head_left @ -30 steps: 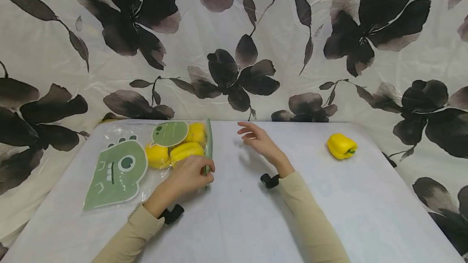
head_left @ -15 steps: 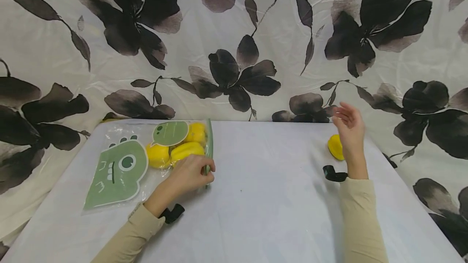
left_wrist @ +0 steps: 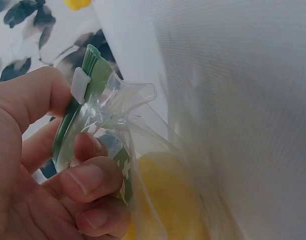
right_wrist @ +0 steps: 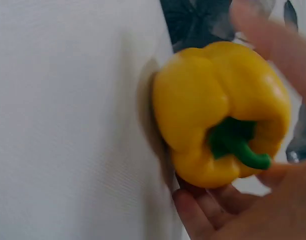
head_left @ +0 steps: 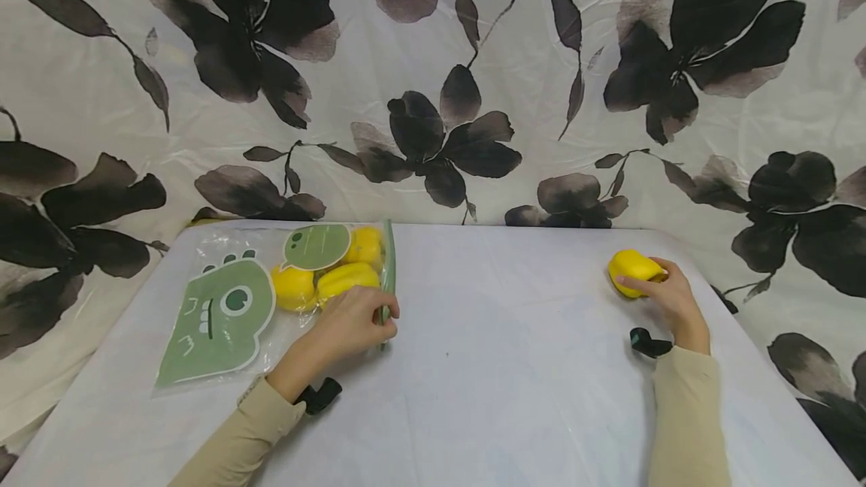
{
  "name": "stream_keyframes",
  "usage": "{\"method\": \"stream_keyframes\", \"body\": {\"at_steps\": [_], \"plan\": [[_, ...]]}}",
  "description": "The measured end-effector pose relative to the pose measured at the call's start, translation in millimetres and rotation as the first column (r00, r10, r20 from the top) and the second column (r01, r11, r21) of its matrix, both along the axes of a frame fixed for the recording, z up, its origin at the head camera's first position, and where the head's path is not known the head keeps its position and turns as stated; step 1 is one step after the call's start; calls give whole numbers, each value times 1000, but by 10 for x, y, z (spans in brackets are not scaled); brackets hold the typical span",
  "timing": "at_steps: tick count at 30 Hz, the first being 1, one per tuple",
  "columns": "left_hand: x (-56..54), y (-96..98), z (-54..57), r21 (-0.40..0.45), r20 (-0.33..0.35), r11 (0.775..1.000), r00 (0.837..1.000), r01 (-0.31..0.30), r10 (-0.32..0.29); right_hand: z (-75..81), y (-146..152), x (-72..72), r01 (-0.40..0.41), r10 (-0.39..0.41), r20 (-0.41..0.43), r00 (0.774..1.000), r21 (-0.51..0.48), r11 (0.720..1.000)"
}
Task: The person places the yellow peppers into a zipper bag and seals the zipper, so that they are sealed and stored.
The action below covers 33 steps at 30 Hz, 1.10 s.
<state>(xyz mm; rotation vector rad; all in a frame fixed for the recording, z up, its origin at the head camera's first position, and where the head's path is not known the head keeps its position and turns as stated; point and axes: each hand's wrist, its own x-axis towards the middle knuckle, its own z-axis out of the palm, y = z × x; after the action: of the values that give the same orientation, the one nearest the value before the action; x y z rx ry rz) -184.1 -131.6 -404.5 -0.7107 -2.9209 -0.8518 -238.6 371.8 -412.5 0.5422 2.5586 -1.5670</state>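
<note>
My left hand point(head_left: 355, 319) grips the green zip edge point(left_wrist: 95, 75) of a clear zip-lock bag point(head_left: 213, 322) with a green cartoon monster print. A white slider point(left_wrist: 80, 85) sits on that zip beside the index finger. Inside the bag, several yellow pieces point(head_left: 348, 280) show through the plastic, one of them long and rounded. At the far right, my right hand point(head_left: 673, 299) holds a yellow bell pepper point(right_wrist: 218, 100) from its near right side, thumb on one side and fingers on the other. The pepper's green stem point(right_wrist: 243, 145) faces the wrist camera, and its side is close against the white tabletop.
A white cloth covers the table point(head_left: 501, 352), with the bag on the left and the pepper near the right back edge. Behind it hangs a white curtain point(head_left: 325, 119) with dark flowers.
My right hand has moved from the middle of the table to the far right, come down and taken hold of the bell pepper. The left hand has stayed at the bag's zip.
</note>
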Motion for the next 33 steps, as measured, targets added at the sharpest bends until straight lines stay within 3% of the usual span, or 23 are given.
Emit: {"method": "stream_keyframes", "body": {"at_steps": [12, 20, 26, 33], "plan": [[6, -2, -6, 3, 15, 1000, 1000, -4, 4, -86, -21, -34, 88, -88, 11, 996, -8, 996], [11, -49, 10, -58, 10, 997, 998, 59, -59, -87, -56, -60, 89, -89, -12, 996, -14, 996], [13, -73, 18, -60, 15, 992, 994, 107, -106, -6, -195, -88, 46, -48, -60, 997, -32, 998], [15, -70, 20, -58, 12, 989, 991, 137, -136, 204, -539, -175, 6, -20, -148, 989, -93, 996]]}}
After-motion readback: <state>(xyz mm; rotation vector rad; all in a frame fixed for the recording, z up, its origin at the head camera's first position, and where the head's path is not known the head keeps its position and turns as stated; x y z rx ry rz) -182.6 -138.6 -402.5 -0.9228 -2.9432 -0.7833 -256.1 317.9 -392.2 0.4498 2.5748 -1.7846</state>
